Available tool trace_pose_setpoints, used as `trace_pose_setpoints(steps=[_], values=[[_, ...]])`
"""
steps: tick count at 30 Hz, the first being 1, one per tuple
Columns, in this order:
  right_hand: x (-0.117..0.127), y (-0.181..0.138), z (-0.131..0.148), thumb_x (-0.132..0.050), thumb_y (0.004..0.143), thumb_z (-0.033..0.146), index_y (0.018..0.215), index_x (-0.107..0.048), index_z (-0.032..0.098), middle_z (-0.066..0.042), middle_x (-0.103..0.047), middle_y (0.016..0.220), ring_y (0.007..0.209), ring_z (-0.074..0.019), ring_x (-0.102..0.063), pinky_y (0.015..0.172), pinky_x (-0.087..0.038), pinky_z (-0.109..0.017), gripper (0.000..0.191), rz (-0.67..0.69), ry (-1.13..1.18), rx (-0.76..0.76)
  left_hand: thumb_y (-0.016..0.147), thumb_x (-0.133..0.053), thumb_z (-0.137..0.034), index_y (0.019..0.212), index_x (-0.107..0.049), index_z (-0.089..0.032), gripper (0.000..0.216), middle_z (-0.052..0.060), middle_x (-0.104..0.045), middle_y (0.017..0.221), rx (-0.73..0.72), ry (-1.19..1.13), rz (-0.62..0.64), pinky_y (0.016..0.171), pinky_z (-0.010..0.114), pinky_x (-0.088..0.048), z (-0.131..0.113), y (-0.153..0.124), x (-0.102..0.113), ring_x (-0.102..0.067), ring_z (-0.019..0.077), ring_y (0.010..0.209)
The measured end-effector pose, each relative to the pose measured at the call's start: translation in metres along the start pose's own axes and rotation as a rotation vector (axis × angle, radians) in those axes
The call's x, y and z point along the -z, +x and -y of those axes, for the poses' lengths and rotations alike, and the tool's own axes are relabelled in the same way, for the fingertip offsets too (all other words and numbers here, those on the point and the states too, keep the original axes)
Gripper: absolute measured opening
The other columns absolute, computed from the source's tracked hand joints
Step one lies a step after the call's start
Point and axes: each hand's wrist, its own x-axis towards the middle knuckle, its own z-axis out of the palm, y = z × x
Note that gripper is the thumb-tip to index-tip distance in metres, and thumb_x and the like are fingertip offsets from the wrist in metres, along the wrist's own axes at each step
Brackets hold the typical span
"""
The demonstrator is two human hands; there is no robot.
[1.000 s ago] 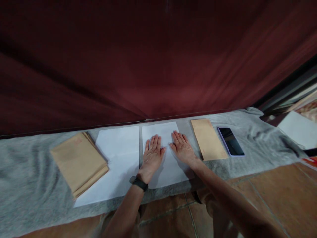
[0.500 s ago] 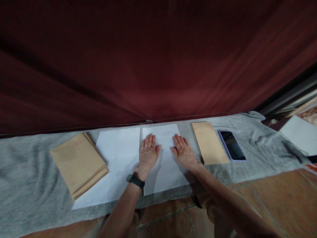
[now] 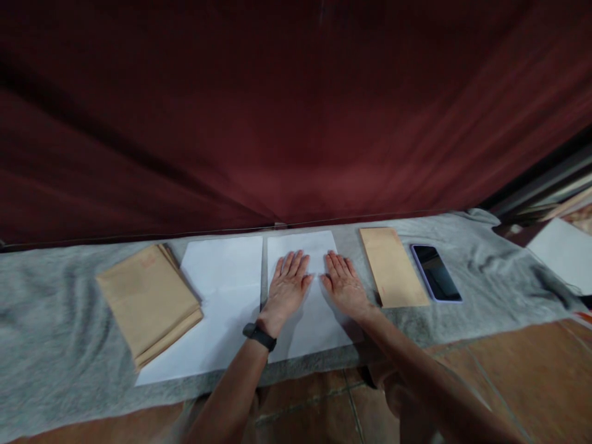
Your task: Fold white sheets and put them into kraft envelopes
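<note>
Both palms lie flat on a white sheet of paper (image 3: 300,336) in the middle of the grey cloth. My left hand (image 3: 289,287), with a black watch (image 3: 259,336) at the wrist, rests left of the sheet's middle, fingers extended. On the sheet's right side my right hand (image 3: 343,283) presses down with its fingers straight and the thumb pointing inward. Nothing is held in either one. Another white sheet (image 3: 226,265) lies to the left, partly covered by a stack of brown envelopes (image 3: 148,302). A single brown envelope (image 3: 393,265) sits beside my right hand.
A phone in a purple case (image 3: 435,273) lies right of the single envelope. The grey cloth (image 3: 50,327) covers a long narrow surface against a dark red curtain (image 3: 296,123). Tiled floor (image 3: 518,370) shows in front. White paper (image 3: 564,253) stands out at the far right.
My left hand has slid a little to the right across the sheet, closer to my right hand. My right hand stays in nearly the same place.
</note>
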Motion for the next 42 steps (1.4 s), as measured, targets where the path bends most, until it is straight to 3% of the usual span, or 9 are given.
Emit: trace_pose_setpoints(steps=[6, 14, 28, 37, 42], values=[[0.006, -0.006, 0.012, -0.034, 0.106, 0.034, 0.154, -0.039, 0.006, -0.017, -0.04, 0.159, 0.149, -0.0282, -0.033, 0.124, -0.025, -0.053, 0.056, -0.007, 0.027, 0.034, 0.103, -0.033, -0.038, 0.152, -0.043, -0.021, 0.053, 0.006, -0.039, 0.162, 0.006, 0.013, -0.016, 0.126, 0.051, -0.022, -0.002, -0.002, -0.002, -0.029, 0.0259, 0.152], [0.011, -0.037, 0.05, -0.041, 0.102, 0.032, 0.151, -0.041, 0.001, -0.021, -0.043, 0.156, 0.149, -0.029, -0.034, 0.123, -0.032, -0.051, 0.058, -0.021, 0.122, 0.168, 0.104, -0.028, -0.033, 0.152, -0.044, -0.017, 0.053, 0.008, -0.038, 0.162, 0.009, 0.024, 0.026, 0.126, 0.052, -0.02, -0.003, -0.001, -0.001, -0.029, 0.0266, 0.152], [0.011, -0.082, 0.088, -0.049, 0.098, 0.034, 0.149, -0.043, -0.002, -0.025, -0.045, 0.153, 0.147, -0.034, -0.037, 0.119, -0.04, -0.052, 0.062, -0.002, 0.145, 0.287, 0.104, -0.029, -0.037, 0.154, -0.041, -0.022, 0.053, 0.005, -0.039, 0.161, 0.004, 0.02, 0.052, 0.126, 0.051, -0.021, 0.001, 0.0, 0.001, -0.029, 0.0245, 0.152], [0.024, -0.094, 0.093, -0.046, 0.102, 0.043, 0.154, -0.037, 0.005, -0.017, -0.038, 0.16, 0.149, -0.0263, -0.035, 0.123, -0.034, -0.042, 0.065, 0.087, 0.232, 0.41, 0.104, -0.031, -0.04, 0.155, -0.039, -0.027, 0.052, 0.001, -0.039, 0.161, -0.003, 0.035, 0.02, 0.127, 0.05, -0.021, 0.007, 0.001, -0.002, -0.027, 0.0229, 0.153], [0.035, -0.074, 0.085, -0.045, 0.105, 0.04, 0.144, -0.054, 0.015, -0.01, -0.055, 0.15, 0.137, -0.0194, -0.05, 0.119, -0.038, -0.037, 0.047, 0.185, 0.395, 0.496, 0.106, -0.026, -0.04, 0.155, -0.036, -0.02, 0.054, 0.004, -0.035, 0.163, -0.064, -0.002, 0.064, 0.126, 0.047, -0.023, 0.002, 0.001, 0.0, -0.027, 0.0218, 0.153]])
